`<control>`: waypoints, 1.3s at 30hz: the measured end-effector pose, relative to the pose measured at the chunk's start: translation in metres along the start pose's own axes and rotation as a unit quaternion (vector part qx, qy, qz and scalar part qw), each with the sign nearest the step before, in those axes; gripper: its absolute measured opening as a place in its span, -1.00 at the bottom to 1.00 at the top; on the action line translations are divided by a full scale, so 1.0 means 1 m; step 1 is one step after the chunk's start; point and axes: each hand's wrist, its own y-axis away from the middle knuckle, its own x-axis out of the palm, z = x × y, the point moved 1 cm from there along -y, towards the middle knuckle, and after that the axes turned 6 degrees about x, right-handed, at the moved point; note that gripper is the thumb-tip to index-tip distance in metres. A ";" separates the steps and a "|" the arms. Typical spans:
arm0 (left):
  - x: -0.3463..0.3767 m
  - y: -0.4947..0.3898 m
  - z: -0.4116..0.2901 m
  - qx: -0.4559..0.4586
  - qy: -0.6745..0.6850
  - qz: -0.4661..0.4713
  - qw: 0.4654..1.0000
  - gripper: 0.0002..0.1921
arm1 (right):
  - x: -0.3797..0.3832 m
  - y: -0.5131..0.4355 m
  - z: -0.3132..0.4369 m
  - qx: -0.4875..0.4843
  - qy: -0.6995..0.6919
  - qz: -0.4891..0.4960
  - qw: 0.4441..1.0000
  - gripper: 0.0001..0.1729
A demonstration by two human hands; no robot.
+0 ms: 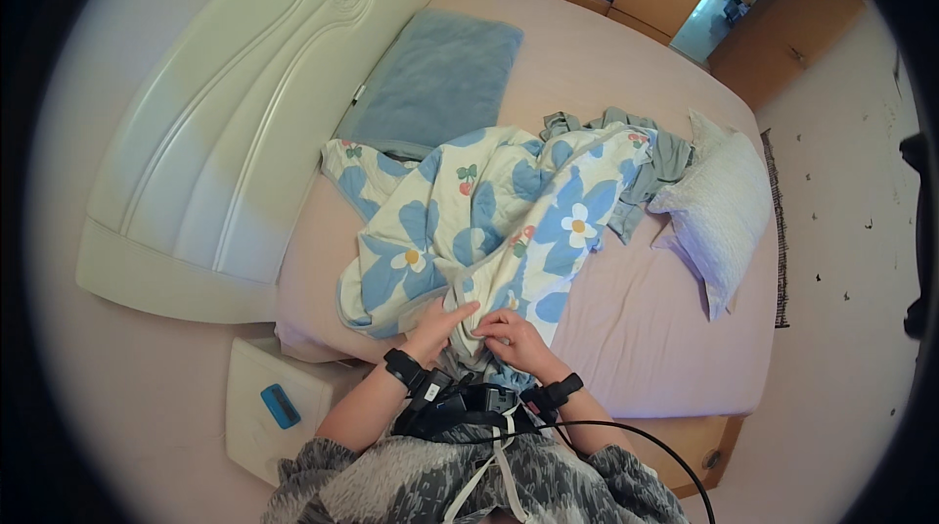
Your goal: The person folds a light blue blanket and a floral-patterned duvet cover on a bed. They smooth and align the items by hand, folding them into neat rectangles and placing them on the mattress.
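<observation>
A thin quilt with blue flowers and red cherries (pixel 477 208) lies rumpled across the bed, its near end drawn up in front of me. My left hand (pixel 434 324) is at the gathered edge of the quilt, thumb on top and the other fingers partly hidden by the cloth. On the right side of the same fold, my right hand (pixel 513 339) pinches the quilt between thumb and fingertips. Both wrists wear black bands.
A blue pillow or folded pad (pixel 447 76) lies by the cream headboard (pixel 242 135). Grey-green cloth (pixel 664 164) and a white pillow (pixel 726 208) are on the bed's right side. A blue object (pixel 280 406) rests on the nightstand (pixel 246 406). A black cable (pixel 660 443) crosses my right forearm.
</observation>
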 end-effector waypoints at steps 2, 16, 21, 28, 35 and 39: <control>-0.001 -0.004 0.011 0.049 -0.055 -0.022 0.997 -0.57 | 0.000 0.002 -0.006 0.034 -0.054 0.047 0.997 -0.75; 0.008 -0.017 0.023 0.170 -0.349 0.074 0.919 -0.69 | 0.018 -0.025 -0.029 0.231 -0.042 -0.112 0.966 -0.56; 0.008 -0.019 0.024 0.259 -0.375 0.042 0.889 -0.73 | 0.008 -0.015 -0.038 0.232 -0.007 -0.214 0.949 -0.63; 0.024 -0.018 0.024 0.090 -0.194 0.091 0.973 -0.82 | -0.009 -0.005 -0.030 0.206 0.008 -0.200 0.958 -0.70; 0.031 -0.011 0.030 0.103 -0.143 0.214 0.961 -0.67 | -0.013 0.002 -0.006 0.282 -0.013 -0.066 0.957 -0.62; 0.028 -0.006 0.034 0.064 -0.145 0.275 0.948 -0.60 | -0.018 0.014 -0.006 0.227 -0.036 -0.058 0.972 -0.58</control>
